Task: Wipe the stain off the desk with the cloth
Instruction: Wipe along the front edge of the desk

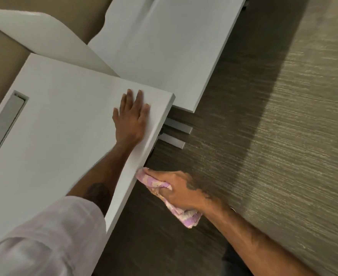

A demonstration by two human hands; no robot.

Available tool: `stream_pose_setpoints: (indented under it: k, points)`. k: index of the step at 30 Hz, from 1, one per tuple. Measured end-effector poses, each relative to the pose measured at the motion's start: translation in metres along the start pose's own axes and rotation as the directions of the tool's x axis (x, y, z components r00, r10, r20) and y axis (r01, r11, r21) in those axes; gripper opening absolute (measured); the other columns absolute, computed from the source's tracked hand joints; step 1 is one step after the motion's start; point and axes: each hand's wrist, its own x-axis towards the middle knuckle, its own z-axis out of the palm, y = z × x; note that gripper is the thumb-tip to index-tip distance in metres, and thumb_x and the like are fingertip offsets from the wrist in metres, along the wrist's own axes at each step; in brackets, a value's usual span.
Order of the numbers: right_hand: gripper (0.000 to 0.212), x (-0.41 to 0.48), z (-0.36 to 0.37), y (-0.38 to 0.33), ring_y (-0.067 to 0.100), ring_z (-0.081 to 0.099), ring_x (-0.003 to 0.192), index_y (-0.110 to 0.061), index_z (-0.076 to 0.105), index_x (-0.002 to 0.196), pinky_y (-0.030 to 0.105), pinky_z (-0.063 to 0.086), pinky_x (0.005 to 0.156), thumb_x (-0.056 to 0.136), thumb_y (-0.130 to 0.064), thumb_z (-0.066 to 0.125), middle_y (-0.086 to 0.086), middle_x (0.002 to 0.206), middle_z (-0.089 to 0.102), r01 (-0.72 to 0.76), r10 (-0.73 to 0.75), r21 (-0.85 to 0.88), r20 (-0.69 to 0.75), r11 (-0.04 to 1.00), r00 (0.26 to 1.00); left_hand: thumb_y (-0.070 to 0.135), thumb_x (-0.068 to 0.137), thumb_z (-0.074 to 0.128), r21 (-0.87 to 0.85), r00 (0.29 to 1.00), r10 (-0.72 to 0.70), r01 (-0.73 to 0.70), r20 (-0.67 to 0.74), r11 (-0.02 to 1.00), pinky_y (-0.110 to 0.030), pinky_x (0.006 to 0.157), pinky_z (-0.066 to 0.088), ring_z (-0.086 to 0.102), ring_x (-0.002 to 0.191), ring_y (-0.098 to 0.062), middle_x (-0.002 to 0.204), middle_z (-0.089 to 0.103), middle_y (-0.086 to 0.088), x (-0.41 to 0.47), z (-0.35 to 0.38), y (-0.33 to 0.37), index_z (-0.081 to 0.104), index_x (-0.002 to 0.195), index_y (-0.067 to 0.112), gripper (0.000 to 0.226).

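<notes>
The white desk [64, 126] fills the left half of the head view. My left hand [131, 116] lies flat on its top near the right corner, fingers spread, holding nothing. My right hand [176, 189] is shut on a crumpled pink, white and yellow cloth [186, 216]. The cloth's front end touches the desk's right side edge, below the top surface. I see no stain on the desk top.
A second white desk [164, 46] adjoins at the back right, behind a white curved divider panel [50, 40]. A grey cable slot [6, 120] is cut into the near desk's left side. Metal desk feet [176, 134] stand on the grey-brown carpet [283, 136].
</notes>
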Motion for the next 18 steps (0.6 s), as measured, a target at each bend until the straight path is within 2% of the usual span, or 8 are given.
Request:
stream_pose_setpoints:
  k: [5, 8, 11, 13, 16, 18]
  points:
    - [0.075, 0.008, 0.045, -0.014, 0.021, 0.059, 0.123, -0.042, 0.004, 0.153, 0.033, 0.052, 0.098, 0.098, -0.021, 0.051, -0.007, 0.152, 0.045, 0.076, -0.08, -0.063, -0.058, 0.995, 0.995, 0.055, 0.102, 0.017, 0.006, 1.0, -0.001, 0.001, 0.001, 1.0, -0.054, 0.121, 0.002, -0.003, 0.154, -0.017, 0.168, 0.002, 0.002, 0.0, 0.0, -0.008, 0.012, 0.157, 0.035, 0.058]
    - [0.073, 0.008, 0.053, -0.004, 0.023, 0.065, 0.112, -0.038, 0.013, 0.154, 0.036, 0.057, 0.09, 0.095, -0.02, 0.053, -0.005, 0.151, 0.046, 0.092, -0.098, -0.159, -0.026, 0.983, 0.995, 0.056, 0.102, 0.016, 0.017, 1.0, 0.001, -0.001, 0.005, 1.0, -0.054, 0.121, 0.002, -0.005, 0.154, -0.017, 0.168, 0.0, 0.002, 0.0, 0.003, -0.012, 0.01, 0.157, 0.035, 0.059]
    - [0.07, 0.001, 0.044, 0.0, 0.025, 0.063, 0.113, -0.039, 0.015, 0.154, 0.042, 0.056, 0.092, 0.095, -0.022, 0.05, -0.01, 0.156, 0.037, 0.063, -0.054, -0.235, 0.046, 0.97, 0.997, 0.055, 0.102, 0.015, 0.042, 1.0, 0.0, -0.001, 0.028, 0.999, -0.054, 0.121, 0.0, -0.007, 0.153, -0.017, 0.168, -0.003, 0.002, -0.003, 0.005, -0.015, 0.006, 0.157, 0.035, 0.059]
    - [0.071, -0.001, 0.029, -0.001, 0.022, 0.061, 0.118, -0.039, 0.014, 0.154, 0.04, 0.054, 0.096, 0.095, -0.024, 0.05, -0.014, 0.156, 0.036, 0.033, -0.026, -0.255, 0.031, 0.966, 0.999, 0.057, 0.101, 0.016, 0.027, 0.998, -0.001, -0.001, 0.07, 1.0, -0.054, 0.121, -0.002, -0.009, 0.153, -0.018, 0.167, -0.006, 0.001, 0.0, 0.005, -0.016, 0.004, 0.157, 0.035, 0.061]
    - [0.074, -0.003, 0.003, -0.009, 0.017, 0.049, 0.134, -0.036, 0.012, 0.156, 0.039, 0.043, 0.106, 0.095, -0.031, 0.053, -0.014, 0.159, 0.029, -0.022, 0.02, -0.251, -0.009, 0.968, 1.0, 0.059, 0.095, 0.023, -0.099, 0.982, 0.0, 0.019, 0.191, 0.995, -0.055, 0.119, -0.007, -0.01, 0.153, -0.019, 0.167, -0.007, 0.0, 0.006, -0.01, -0.016, 0.01, 0.157, 0.032, 0.069]
    - [0.08, -0.007, -0.013, -0.019, 0.015, 0.039, 0.141, -0.036, 0.007, 0.156, 0.039, 0.037, 0.111, 0.094, -0.035, 0.057, -0.012, 0.162, 0.023, -0.061, 0.055, -0.248, -0.03, 0.967, 0.998, 0.057, 0.092, 0.032, -0.322, 0.956, 0.002, 0.097, 0.294, 0.942, -0.054, 0.118, -0.008, -0.008, 0.153, -0.018, 0.167, -0.002, 0.0, 0.006, -0.031, -0.015, 0.023, 0.155, 0.031, 0.069]
